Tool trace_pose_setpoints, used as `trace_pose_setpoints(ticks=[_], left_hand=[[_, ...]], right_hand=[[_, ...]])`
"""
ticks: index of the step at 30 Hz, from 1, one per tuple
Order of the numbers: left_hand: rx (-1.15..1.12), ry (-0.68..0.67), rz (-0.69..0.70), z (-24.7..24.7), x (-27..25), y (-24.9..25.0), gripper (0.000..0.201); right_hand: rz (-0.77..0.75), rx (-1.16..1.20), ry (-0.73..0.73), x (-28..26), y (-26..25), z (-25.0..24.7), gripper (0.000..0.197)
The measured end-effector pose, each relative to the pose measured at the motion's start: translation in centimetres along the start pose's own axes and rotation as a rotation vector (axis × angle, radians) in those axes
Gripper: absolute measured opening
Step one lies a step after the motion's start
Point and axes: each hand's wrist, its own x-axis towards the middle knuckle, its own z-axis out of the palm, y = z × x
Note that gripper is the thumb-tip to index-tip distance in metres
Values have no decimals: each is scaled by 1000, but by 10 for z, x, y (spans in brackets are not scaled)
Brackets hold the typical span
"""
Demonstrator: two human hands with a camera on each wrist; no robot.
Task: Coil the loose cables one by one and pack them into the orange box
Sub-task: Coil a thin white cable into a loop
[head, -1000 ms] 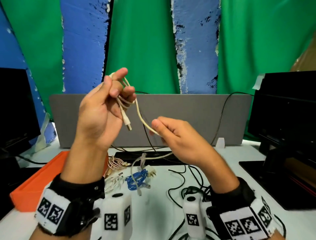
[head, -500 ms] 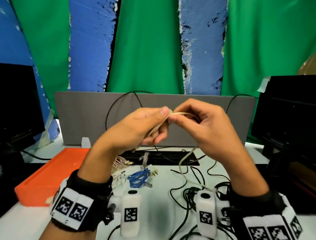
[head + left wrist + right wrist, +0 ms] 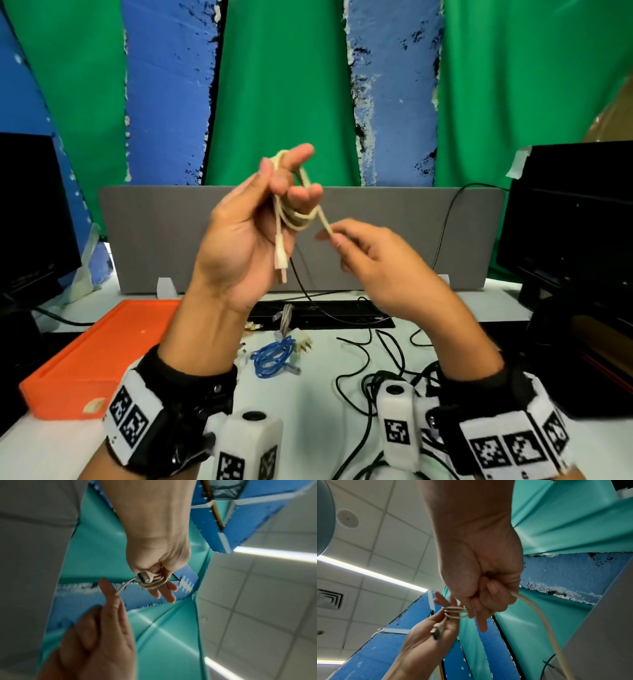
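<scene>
Several loops of the cream cable (image 3: 297, 212) now ring the raised fingers of the left hand (image 3: 246, 236), which half a second ago met the right hand (image 3: 373, 263) at chest height. The right hand, now at 3 o'clock of the left, pinches the free run and has drawn it aside for another turn. Its tail trails on, so coiling looks unfinished; the orange box (image 3: 102, 353) waits on the counter (image 3: 325, 404) at 7 o'clock.
</scene>
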Motion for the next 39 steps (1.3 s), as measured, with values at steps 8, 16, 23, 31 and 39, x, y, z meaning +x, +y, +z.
trace_pose_setpoints(ticks=[8, 16, 23, 31, 39], left_hand=[[1645, 14, 187, -25, 3, -16, 19], [900, -242, -396, -22, -4, -8, 49], [284, -133, -338, -20, -1, -14, 36], [-216, -160, -325, -10, 3, -22, 33], [424, 122, -67, 13, 0, -29, 35]], right_hand=[[-101, -144, -194, -8, -17, 11, 19], [-115, 118, 229, -6, -10, -8, 25], [-131, 88, 250, -3, -11, 10, 29], [-47, 167, 368, -4, -24, 29, 35], [74, 659, 324, 2, -26, 22, 40]])
